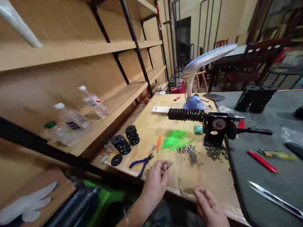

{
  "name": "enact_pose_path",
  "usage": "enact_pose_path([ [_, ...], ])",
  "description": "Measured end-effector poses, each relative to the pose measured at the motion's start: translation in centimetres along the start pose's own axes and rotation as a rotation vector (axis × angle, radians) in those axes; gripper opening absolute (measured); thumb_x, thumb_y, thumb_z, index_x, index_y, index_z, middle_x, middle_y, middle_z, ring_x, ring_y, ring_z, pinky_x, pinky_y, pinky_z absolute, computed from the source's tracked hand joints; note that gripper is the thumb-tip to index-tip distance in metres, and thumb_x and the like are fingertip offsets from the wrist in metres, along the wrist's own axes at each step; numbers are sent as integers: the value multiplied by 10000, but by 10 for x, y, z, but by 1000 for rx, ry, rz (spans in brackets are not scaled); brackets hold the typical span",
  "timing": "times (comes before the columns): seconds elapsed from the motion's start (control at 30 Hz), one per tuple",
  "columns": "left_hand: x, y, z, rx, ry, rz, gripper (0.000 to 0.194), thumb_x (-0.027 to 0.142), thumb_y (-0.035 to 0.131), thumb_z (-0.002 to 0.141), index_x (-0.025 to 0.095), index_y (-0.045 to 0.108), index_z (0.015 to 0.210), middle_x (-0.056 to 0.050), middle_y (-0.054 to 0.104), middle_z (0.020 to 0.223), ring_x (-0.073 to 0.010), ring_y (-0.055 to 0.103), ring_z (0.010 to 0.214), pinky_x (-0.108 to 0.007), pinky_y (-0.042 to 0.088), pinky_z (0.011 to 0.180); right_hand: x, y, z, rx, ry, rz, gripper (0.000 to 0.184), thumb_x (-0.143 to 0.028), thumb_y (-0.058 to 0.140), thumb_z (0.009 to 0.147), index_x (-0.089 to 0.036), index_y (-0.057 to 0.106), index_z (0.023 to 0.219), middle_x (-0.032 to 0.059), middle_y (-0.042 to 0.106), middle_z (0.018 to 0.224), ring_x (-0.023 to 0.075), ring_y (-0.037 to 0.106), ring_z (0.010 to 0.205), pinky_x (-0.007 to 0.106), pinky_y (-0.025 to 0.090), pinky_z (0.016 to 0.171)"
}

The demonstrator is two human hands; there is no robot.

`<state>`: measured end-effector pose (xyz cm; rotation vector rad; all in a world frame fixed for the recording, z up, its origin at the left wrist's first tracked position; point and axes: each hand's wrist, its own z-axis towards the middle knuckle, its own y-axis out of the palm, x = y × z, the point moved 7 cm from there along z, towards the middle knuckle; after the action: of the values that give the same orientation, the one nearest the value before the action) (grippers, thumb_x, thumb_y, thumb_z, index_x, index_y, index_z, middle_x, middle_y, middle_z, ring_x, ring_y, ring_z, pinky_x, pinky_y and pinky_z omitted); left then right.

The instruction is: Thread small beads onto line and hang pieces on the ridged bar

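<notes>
Near the table's front edge, my left hand (pixel 157 176) is closed in a pinch, with a small grey piece (pixel 169 164) at its fingertips; what kind it is does not show. My right hand (pixel 208 204) is at the edge farther right, thumb and fingers pressed together; anything between them is too small to make out. Blue-handled pliers (pixel 140 164) lie left of my left hand. Beyond it are an orange pointed tool (pixel 159 143), bright green fibres (pixel 176 139), multicoloured beads (pixel 187 148) and small grey metal bits (pixel 193 159).
A black hand-cranked winder (pixel 215 127) carries a row of black spools (pixel 185 114). Loose black spools (pixel 121 144) stand at left, with brass-coloured parts (pixel 216 153) by the winder. A blue lamp (pixel 193 102) rises behind. Scissors-like steel tweezers (pixel 278 200) and a red pen-like tool (pixel 262 161) lie right.
</notes>
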<state>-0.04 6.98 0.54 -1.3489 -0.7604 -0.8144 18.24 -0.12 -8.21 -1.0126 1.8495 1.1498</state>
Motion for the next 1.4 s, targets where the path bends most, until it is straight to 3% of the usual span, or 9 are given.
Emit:
enact_pose_path([
  [0.1,-3,0,-16,-118,-80,-239,49,211,568,810,167,576,829,-12,564,760,-149,531,709,-247,391,645,0,4,-3,-10,33,-2,492,-648,707,676,-187,551,747,-123,260,513,44,184,440,164,101,430],
  [0.23,-13,14,-42,-274,-312,-500,183,309,675,756,159,574,782,33,493,648,-99,442,578,-204,308,514,-4,10,-11,-44,47,-20,476,-633,709,682,-187,558,755,-130,244,487,46,159,430,173,96,423],
  [0.33,-24,34,-66,-360,-505,-634,280,358,728,711,141,613,847,32,493,637,-79,413,543,-190,206,457,-5,15,-16,-88,29,-63,459,-614,722,674,-178,588,722,-115,298,472,55,215,426,175,172,412],
  [0.43,-31,49,-81,-384,-585,-747,314,351,751,692,133,625,879,20,504,661,-70,410,548,-189,168,457,-2,18,-19,-132,18,-109,453,-597,739,664,-166,604,693,-86,385,504,70,293,462,178,252,438],
  [0.6,-30,56,-87,-372,-583,-785,317,359,776,665,135,630,834,15,516,681,-73,411,559,-192,204,463,3,18,-20,-134,-18,-133,403,-550,733,696,-164,620,690,-40,508,553,100,390,504,198,338,475],
  [0.8,-24,57,-86,-378,-531,-736,324,387,760,688,140,642,860,42,491,649,-62,314,519,-191,210,461,7,18,-21,-146,-96,-260,350,-507,683,756,-161,641,721,-17,545,585,125,455,526,219,378,503],
  [0.97,-25,59,-86,-384,-464,-689,318,408,734,728,133,636,857,10,542,715,-81,397,562,-196,311,482,7,14,-19,-139,-136,-335,327,-487,670,770,-161,657,744,6,596,609,146,512,541,234,405,521],
  [1.2,-21,63,-85,-411,-467,-743,391,453,739,712,126,637,902,-41,602,782,-147,545,677,-212,409,506,8,20,-18,-183,-20,-221,378,-536,690,749,-165,622,723,-14,575,522,139,523,474,231,406,473],
  [1.4,-21,65,-86,-427,-469,-756,392,463,731,731,132,607,901,-15,596,729,-116,553,600,-227,440,550,10,29,-22,-261,58,-78,371,-527,699,756,-177,577,731,-45,560,487,131,544,430,237,434,463],
])
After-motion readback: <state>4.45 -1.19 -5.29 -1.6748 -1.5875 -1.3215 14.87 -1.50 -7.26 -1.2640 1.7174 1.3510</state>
